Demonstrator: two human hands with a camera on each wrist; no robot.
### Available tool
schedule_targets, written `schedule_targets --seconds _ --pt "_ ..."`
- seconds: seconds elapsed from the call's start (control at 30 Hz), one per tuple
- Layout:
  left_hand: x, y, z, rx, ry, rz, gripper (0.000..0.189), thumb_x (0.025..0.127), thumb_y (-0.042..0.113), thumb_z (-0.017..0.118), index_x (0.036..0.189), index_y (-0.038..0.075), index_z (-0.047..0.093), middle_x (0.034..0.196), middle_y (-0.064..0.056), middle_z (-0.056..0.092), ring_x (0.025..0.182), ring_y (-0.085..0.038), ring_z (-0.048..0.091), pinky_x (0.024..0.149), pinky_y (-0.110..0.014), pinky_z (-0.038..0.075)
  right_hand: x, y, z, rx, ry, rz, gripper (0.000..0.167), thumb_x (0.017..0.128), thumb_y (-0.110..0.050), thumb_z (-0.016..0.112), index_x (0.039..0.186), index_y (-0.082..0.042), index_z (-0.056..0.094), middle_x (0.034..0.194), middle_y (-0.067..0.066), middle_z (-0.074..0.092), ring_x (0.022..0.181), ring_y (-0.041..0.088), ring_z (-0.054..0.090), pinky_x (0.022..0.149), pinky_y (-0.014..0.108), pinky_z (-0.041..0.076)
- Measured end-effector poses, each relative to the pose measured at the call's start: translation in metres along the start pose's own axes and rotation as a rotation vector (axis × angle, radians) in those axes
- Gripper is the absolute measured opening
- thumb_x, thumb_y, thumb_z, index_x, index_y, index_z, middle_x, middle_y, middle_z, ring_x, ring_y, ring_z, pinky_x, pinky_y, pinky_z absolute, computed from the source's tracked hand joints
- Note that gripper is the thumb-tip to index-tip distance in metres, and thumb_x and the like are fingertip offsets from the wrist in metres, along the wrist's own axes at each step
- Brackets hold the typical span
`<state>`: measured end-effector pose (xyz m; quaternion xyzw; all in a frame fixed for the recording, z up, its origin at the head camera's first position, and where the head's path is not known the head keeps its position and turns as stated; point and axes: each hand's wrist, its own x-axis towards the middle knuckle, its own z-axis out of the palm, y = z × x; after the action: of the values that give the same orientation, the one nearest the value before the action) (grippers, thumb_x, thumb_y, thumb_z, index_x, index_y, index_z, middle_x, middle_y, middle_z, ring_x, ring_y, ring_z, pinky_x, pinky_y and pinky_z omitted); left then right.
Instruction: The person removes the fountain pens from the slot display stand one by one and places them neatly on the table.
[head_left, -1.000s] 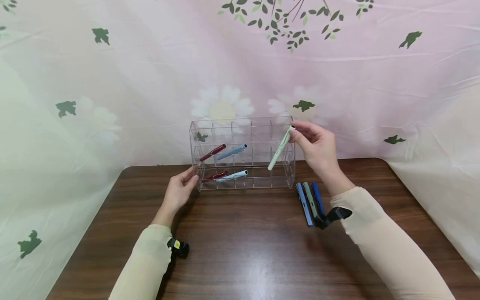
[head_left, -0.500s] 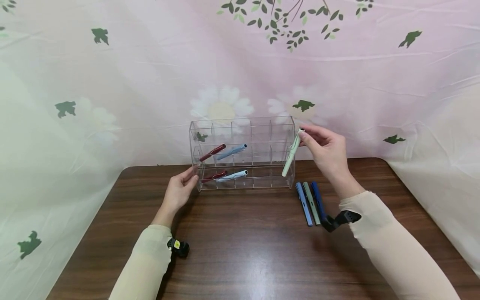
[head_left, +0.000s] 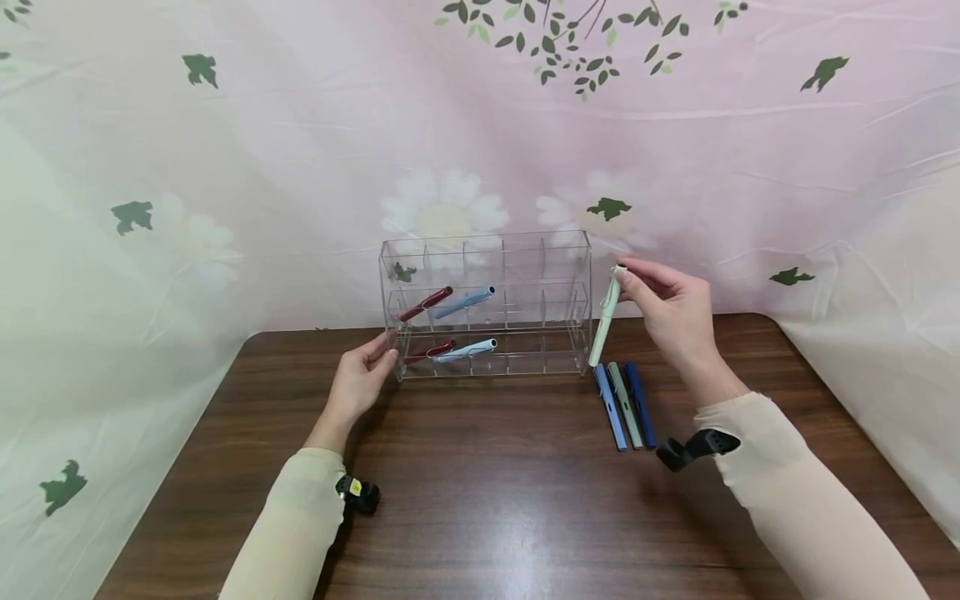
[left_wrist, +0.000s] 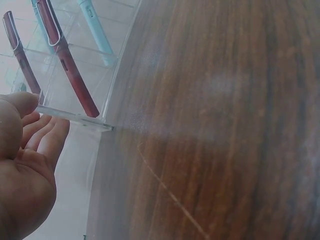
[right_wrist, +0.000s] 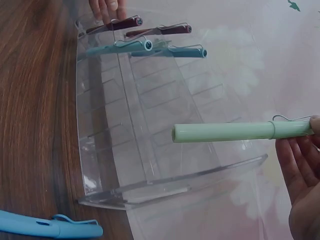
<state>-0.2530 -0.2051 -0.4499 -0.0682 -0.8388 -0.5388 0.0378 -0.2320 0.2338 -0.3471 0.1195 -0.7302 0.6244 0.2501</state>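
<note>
1. Beside the right end of the clear rack [head_left: 525,373], we see the right grip [head_left: 670,310] pinching a pale green pen [head_left: 606,321] by its clip end, thumb against fingers, the pen tilted with its other end down.
2. At the rack's left wall, the left grip [head_left: 358,379] pinches the edge between thumb and fingers.
3. Near the pale green pen, three loose pens [head_left: 626,408] lie side by side on the counter [head_left: 465,492].
4. Toward the rack's left, each tier holds a dark red pen [head_left: 426,305] and a blue pen [head_left: 465,302].
5. Any lettering is too small for us to read.
</note>
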Motion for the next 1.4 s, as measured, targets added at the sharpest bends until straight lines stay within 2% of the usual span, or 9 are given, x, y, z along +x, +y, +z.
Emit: schedule_targets --seconds 0.23,0.4,0.6,0.77,0.87,1.03,1.17,1.23,1.4 --pt "0.000 0.001 -0.001 -0.035 0.003 -0.001 0.045 0.110 0.008 0.061 0.153 -0.005 0.055 0.153 -0.025 0.059 0.141 -0.038 0.061 0.109 -0.019 0.054 -0.007 0.009 -0.014 -0.028 0.008 0.050 0.033 0.099 -0.010 0.079 0.125 0.010 0.076 0.093 -0.013 0.083 0.074 0.003 0.076 0.072 0.013 0.062" --pt "-0.001 0.003 -0.001 -0.019 0.010 -0.010 0.045 0.110 0.009 0.062 0.153 -0.003 0.056 0.153 -0.023 0.060 0.139 -0.036 0.063 0.108 -0.020 0.055 -0.013 0.018 -0.023 -0.140 0.002 0.071 0.034 0.100 -0.015 0.079 0.127 0.006 0.077 0.090 -0.020 0.080 0.076 -0.001 0.074 0.057 0.012 0.049" --pt "-0.001 0.003 -0.001 -0.009 0.013 -0.012 0.045 0.110 0.009 0.061 0.153 -0.003 0.056 0.153 -0.024 0.060 0.139 -0.037 0.063 0.110 -0.024 0.055 -0.019 0.028 -0.030 -0.241 -0.006 0.114 0.034 0.101 -0.018 0.079 0.127 0.002 0.078 0.086 -0.029 0.076 0.073 -0.005 0.069 0.050 0.020 0.038" --pt "0.000 0.003 0.000 0.000 0.011 -0.007 0.045 0.110 0.010 0.061 0.153 -0.004 0.056 0.153 -0.024 0.060 0.140 -0.037 0.062 0.110 -0.026 0.055 -0.024 0.038 -0.035 -0.292 -0.015 0.145 0.034 0.102 -0.021 0.078 0.128 0.000 0.078 0.089 -0.031 0.075 0.074 -0.007 0.069 0.052 0.015 0.043" --pt "0.000 0.003 -0.001 0.009 0.011 -0.008 0.045 0.110 0.010 0.061 0.153 -0.004 0.056 0.152 -0.024 0.060 0.140 -0.037 0.062 0.111 -0.028 0.055 -0.027 0.042 -0.038 -0.323 -0.030 0.171 0.035 0.103 -0.024 0.077 0.129 0.000 0.078 0.095 -0.033 0.075 0.080 -0.010 0.069 0.061 0.008 0.050" --pt "-0.001 0.004 -0.001 0.020 0.014 -0.010 0.045 0.111 0.010 0.061 0.153 -0.004 0.055 0.152 -0.024 0.060 0.140 -0.037 0.062 0.111 -0.029 0.055 -0.032 0.050 -0.044 -0.347 -0.034 0.219 0.037 0.103 -0.025 0.077 0.129 0.000 0.078 0.095 -0.042 0.069 0.089 -0.017 0.067 0.073 0.003 0.056" --pt "0.000 0.002 0.001 0.021 0.015 -0.008 0.046 0.111 0.010 0.061 0.154 -0.005 0.054 0.152 -0.025 0.059 0.140 -0.038 0.062 0.110 -0.024 0.055 -0.037 0.055 -0.051 -0.355 -0.055 0.274 0.040 0.104 -0.029 0.076 0.132 0.000 0.076 0.095 -0.040 0.069 0.090 -0.017 0.067 0.074 0.006 0.058" --pt "0.000 0.001 0.001 0.022 0.014 -0.007 0.046 0.111 0.009 0.061 0.154 -0.005 0.054 0.152 -0.025 0.059 0.139 -0.038 0.062 0.108 -0.021 0.055 -0.040 0.057 -0.054 -0.353 -0.071 0.303 0.043 0.104 -0.032 0.075 0.133 0.000 0.075 0.098 -0.035 0.073 0.087 -0.014 0.069 0.073 0.008 0.060" --pt "0.001 0.000 0.000 0.029 0.012 -0.009 0.045 0.111 0.009 0.060 0.154 -0.005 0.054 0.153 -0.024 0.060 0.139 -0.036 0.063 0.108 -0.022 0.056 -0.046 0.061 -0.060 -0.399 -0.106 0.329 0.046 0.105 -0.036 0.073 0.134 -0.001 0.075 0.094 -0.035 0.073 0.079 -0.006 0.071 0.069 0.011 0.059"
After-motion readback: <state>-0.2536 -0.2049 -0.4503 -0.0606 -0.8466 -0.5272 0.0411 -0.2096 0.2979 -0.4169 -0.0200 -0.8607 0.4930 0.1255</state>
